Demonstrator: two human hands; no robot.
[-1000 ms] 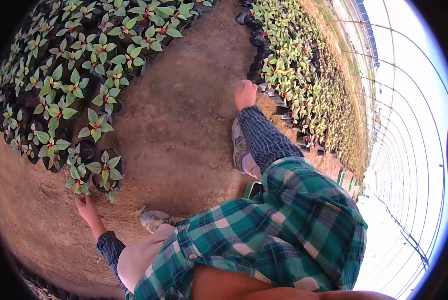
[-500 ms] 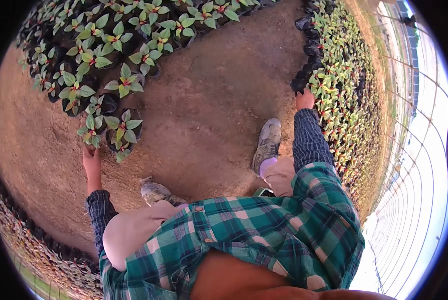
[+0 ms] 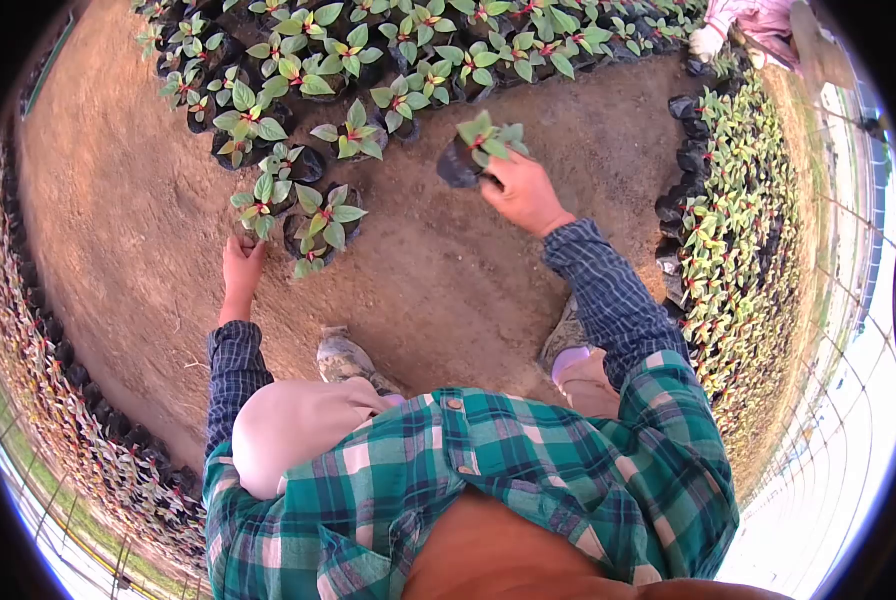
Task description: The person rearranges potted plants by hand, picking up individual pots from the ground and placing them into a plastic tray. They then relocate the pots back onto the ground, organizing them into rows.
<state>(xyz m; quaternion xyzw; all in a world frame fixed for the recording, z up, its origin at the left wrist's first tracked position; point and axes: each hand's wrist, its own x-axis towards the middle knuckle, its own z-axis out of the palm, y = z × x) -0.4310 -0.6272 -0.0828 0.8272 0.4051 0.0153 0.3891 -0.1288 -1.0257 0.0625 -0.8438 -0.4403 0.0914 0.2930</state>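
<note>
Over the bare soil my right hand (image 3: 526, 192) is closed on a bagged seedling (image 3: 460, 165), its black bag tilted and its green leaves slightly blurred. On the left, my left hand (image 3: 243, 262) has its fingers closed at the base of another seedling (image 3: 261, 203) at the near end of the plant block; its bag is mostly hidden by leaves and fingers. Just right of that hand stands a seedling in a black bag (image 3: 325, 222), with reddish stems and broad green leaves.
A dense block of bagged seedlings (image 3: 348, 60) spreads across the top. More plants (image 3: 738, 230) line the right side, edged by black bags, and another bed (image 3: 88, 430) curves along the left. At the top right is another person's gloved hand (image 3: 706, 42). My shoes (image 3: 348, 355) stand on the soil.
My right hand has moved left from the right-hand bed, bringing a bagged seedling over the soil. My left hand stays at the same seedling. Another person has come into view at the top right.
</note>
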